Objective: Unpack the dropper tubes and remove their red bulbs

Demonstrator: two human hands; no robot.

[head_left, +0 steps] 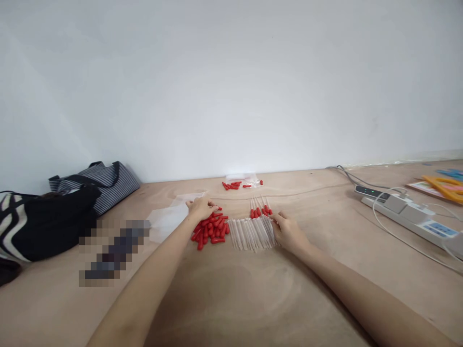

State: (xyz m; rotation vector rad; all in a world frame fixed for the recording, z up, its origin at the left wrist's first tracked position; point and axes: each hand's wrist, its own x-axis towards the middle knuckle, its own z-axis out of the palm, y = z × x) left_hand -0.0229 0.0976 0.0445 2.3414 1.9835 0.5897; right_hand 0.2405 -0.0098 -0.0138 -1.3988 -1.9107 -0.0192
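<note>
A pile of red rubber caps lies on the wooden table. My left hand rests at the pile's far edge, fingers curled down onto the caps as if pinching one. To the right lies a row of clear glass tubes. My right hand touches the right end of that row, fingers bent onto a tube. Just behind the row lie a few tubes fitted with red caps.
A clear plastic bag lies left of the pile. More red caps with a small bag sit near the wall. Striped and black bags stand at the left. A power strip with cables is at the right.
</note>
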